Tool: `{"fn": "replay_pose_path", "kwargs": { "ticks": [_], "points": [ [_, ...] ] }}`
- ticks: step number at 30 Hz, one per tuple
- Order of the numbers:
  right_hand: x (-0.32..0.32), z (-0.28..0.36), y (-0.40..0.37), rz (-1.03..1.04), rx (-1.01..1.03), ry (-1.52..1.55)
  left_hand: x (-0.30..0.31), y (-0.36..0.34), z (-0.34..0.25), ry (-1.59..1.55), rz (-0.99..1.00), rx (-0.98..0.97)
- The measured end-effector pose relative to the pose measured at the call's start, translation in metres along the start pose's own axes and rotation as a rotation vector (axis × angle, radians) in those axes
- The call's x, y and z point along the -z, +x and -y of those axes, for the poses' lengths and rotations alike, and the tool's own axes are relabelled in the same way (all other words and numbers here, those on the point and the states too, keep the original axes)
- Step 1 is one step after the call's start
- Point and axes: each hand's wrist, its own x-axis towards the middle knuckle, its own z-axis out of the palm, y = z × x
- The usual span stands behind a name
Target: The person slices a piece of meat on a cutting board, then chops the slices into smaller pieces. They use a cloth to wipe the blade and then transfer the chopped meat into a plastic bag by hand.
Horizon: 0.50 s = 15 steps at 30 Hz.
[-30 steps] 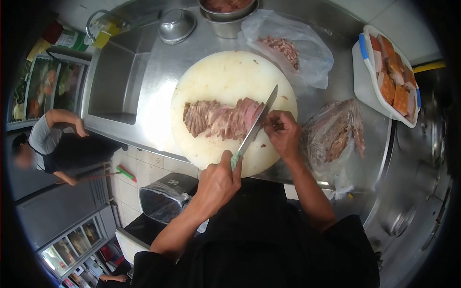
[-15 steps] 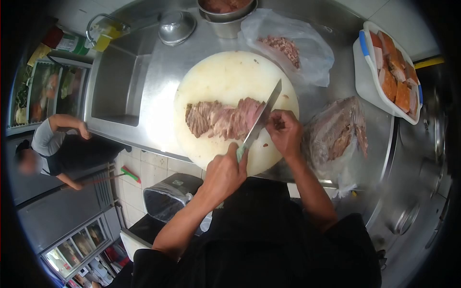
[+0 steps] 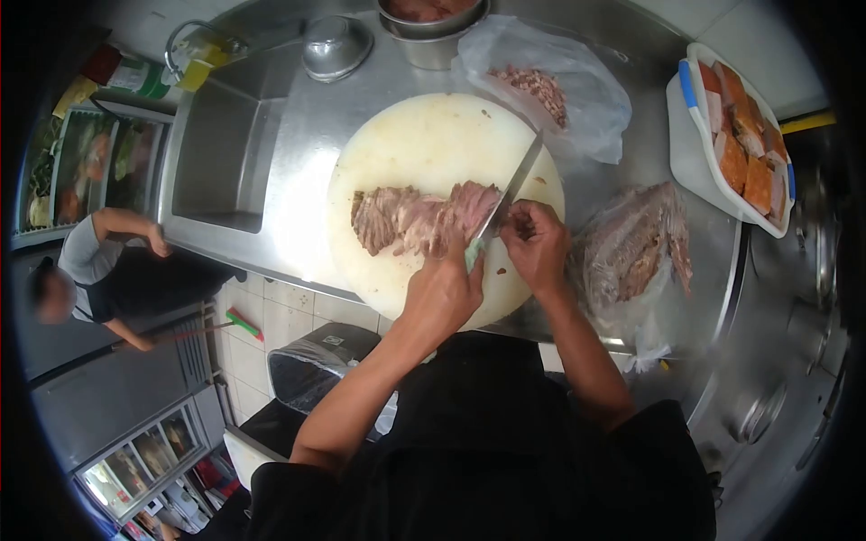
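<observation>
My left hand [image 3: 444,290] is closed round the pale green handle of a knife [image 3: 518,185]. The blade points up and to the right across the round white cutting board [image 3: 424,126]. Just left of the blade lies a row of sliced cooked meat [image 3: 397,221], its slices leaning on one another. My right hand [image 3: 539,242] has its fingers curled to the right of the blade, pinching what looks like a small dark piece of meat [image 3: 520,227]. Part of that piece is hidden by the fingers.
A bagged chunk of meat [image 3: 631,243] lies right of the board. Behind are a plastic bag of diced meat [image 3: 541,95], stacked metal pots [image 3: 431,52] and an upturned bowl [image 3: 336,50]. A white tub [image 3: 699,162] holds meat blocks. Left are a sink [image 3: 221,162] and a person [image 3: 95,257] with a broom.
My left hand has moved right and slightly up with the knife, so the blade sits closer to my right hand. My right hand has barely moved.
</observation>
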Motion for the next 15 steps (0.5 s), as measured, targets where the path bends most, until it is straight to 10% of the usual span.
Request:
{"fn": "replay_pose_path", "kwargs": {
  "ticks": [15],
  "points": [
    [0.001, -0.010, 0.002, 0.052, 0.144, -0.089, -0.028, 0.053, 0.001, -0.060, -0.037, -0.014]
  ]
}}
